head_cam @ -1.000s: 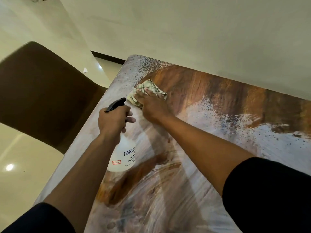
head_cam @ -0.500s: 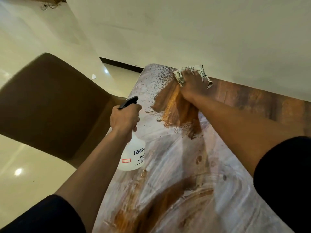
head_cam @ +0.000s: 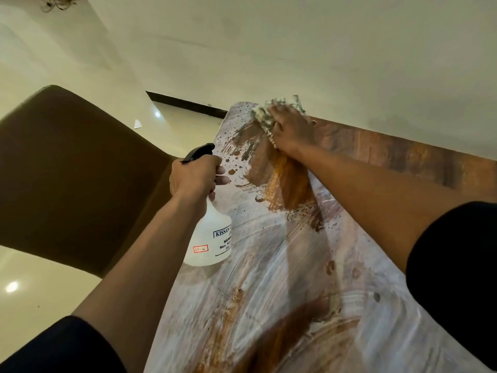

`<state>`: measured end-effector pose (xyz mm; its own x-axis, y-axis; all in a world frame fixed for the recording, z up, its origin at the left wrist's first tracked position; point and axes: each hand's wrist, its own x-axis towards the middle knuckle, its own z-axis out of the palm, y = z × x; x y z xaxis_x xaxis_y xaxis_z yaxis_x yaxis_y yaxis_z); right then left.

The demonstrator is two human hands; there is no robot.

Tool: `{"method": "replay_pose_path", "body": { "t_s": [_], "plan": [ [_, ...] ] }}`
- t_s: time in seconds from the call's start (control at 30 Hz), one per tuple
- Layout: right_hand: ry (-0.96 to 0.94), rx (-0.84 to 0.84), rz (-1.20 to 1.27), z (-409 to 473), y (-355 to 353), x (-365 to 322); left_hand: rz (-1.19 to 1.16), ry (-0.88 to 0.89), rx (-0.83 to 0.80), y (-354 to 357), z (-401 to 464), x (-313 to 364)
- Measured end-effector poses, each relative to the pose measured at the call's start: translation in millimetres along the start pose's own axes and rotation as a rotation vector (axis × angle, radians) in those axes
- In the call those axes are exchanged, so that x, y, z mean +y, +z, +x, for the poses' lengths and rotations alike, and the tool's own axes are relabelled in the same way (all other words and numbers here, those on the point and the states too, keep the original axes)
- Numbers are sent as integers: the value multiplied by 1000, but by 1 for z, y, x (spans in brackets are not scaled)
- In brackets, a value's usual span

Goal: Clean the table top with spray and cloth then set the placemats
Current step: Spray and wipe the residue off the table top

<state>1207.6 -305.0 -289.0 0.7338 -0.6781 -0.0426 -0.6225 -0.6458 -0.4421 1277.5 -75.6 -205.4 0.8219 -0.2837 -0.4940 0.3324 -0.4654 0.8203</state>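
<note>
The wooden table top [head_cam: 295, 278] is streaked with white spray film and wet droplets. My left hand [head_cam: 195, 177] grips the neck of a white spray bottle [head_cam: 212, 238] with a black trigger head, held over the table's left edge. My right hand [head_cam: 291, 129] presses a patterned pale cloth [head_cam: 265, 114] flat on the table's far left corner, next to the wall. Most of the cloth is hidden under that hand. No placemats are in view.
A brown padded chair [head_cam: 72, 173] stands close against the table's left side. A pale wall [head_cam: 322, 49] runs along the table's far edge. Glossy floor tiles [head_cam: 32, 292] lie below the chair.
My right hand has swept the cloth from the near left part of the table up to the far corner by the wall, leaving a wiped brown streak. The left hand with the bottle has stayed put.
</note>
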Motion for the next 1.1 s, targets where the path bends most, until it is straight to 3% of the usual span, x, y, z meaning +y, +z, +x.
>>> {"method": "replay_pose_path", "body": {
  "t_s": [0.17,0.37,0.5,0.67,0.93,1.1],
  "plan": [
    [82,18,-16,2,10,-27,-46,-135,-47,-7,12,1],
    [-243,-155,24,3,12,-36,-96,-99,-15,-22,14,10],
    [-130,-122,32,26,5,-28,-13,-119,-42,-31,15,15],
    [-4,-100,61,24,7,-66,-16,-55,-78,-38,5,3],
    [-421,-311,17,7,16,-66,-28,-57,-63,-26,-5,-7],
    [-222,-209,-49,50,10,-53,-32,-42,-161,-23,-9,-10]
  ]
}}
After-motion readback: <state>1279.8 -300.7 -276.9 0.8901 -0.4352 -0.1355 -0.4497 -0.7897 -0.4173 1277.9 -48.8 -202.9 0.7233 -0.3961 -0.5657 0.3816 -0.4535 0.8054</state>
